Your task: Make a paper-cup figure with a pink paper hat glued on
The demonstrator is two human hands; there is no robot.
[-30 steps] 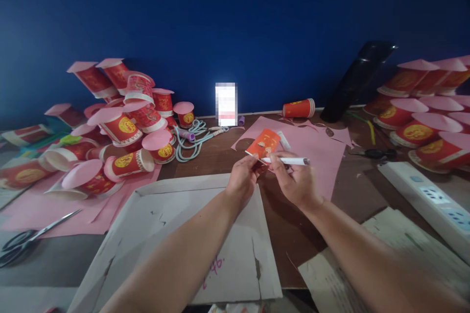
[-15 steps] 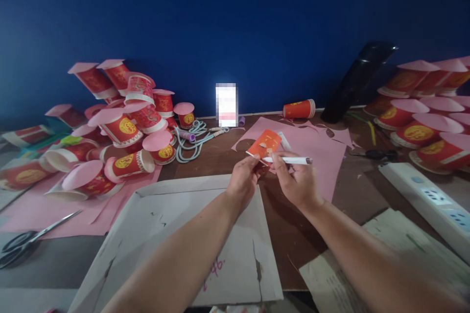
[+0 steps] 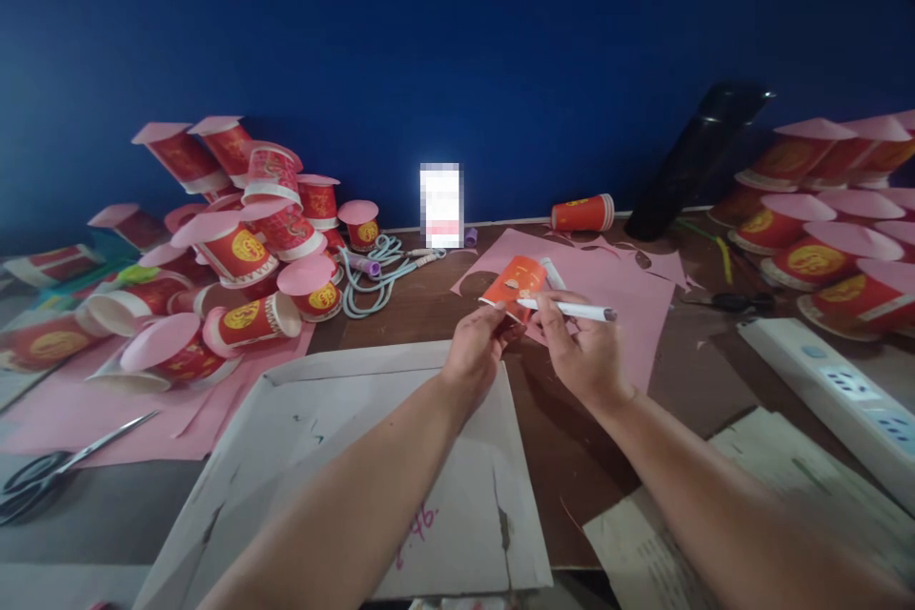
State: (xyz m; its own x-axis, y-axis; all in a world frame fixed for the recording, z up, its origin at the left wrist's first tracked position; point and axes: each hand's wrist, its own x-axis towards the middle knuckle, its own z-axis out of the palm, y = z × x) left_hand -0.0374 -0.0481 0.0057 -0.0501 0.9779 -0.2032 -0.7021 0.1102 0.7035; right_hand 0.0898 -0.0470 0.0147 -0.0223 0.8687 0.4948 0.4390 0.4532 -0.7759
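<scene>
My left hand [image 3: 476, 343] is closed round the lower edge of an orange-red paper cup [image 3: 527, 274], which is tilted above the table. Dark markings and a pale strip show on the cup's side. In my right hand [image 3: 590, 353] is a white pen [image 3: 582, 310], its tip pointing left at the cup's lower side. I cannot tell whether the tip touches the cup. Behind the cup lies a pink paper sheet [image 3: 607, 281] with round cut-outs.
Red cups with pink discs pile up at left [image 3: 239, 248] and right [image 3: 807, 253]. Scissors [image 3: 71, 457], a flat white box [image 3: 343, 410], a pale cable [image 3: 393, 276], nested cups [image 3: 582, 213], a black bottle [image 3: 693, 157] and a power strip [image 3: 829, 381] lie around.
The pen and my right hand have shifted slightly to the right, with the pen tilted a little more. The cup and my left hand stay nearly in place.
</scene>
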